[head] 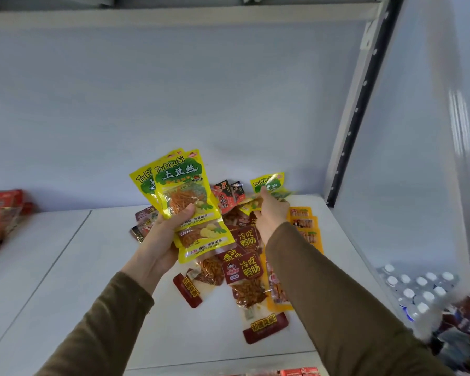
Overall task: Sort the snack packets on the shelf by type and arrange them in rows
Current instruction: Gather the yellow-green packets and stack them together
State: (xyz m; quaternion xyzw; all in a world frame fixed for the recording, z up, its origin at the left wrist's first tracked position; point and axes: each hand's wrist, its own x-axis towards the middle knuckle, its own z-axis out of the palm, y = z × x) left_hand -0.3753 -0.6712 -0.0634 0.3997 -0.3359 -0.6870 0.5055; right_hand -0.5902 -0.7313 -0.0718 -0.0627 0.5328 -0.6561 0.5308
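Several yellow packets (183, 196) sit gripped in the left hand (162, 240) above the pile (244, 261); the right hand (270, 213) pinches another yellow one (269, 183) behind it; no rows yet, so sorting seems barely begun.

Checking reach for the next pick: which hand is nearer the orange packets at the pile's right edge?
Right. The right hand is just left of the orange packets; the left hand is across the pile.

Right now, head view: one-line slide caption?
Left hand holds a stack of yellow TuDouSi packets while the right hand grips another yellow packet above the mixed snack pile on the shelf.
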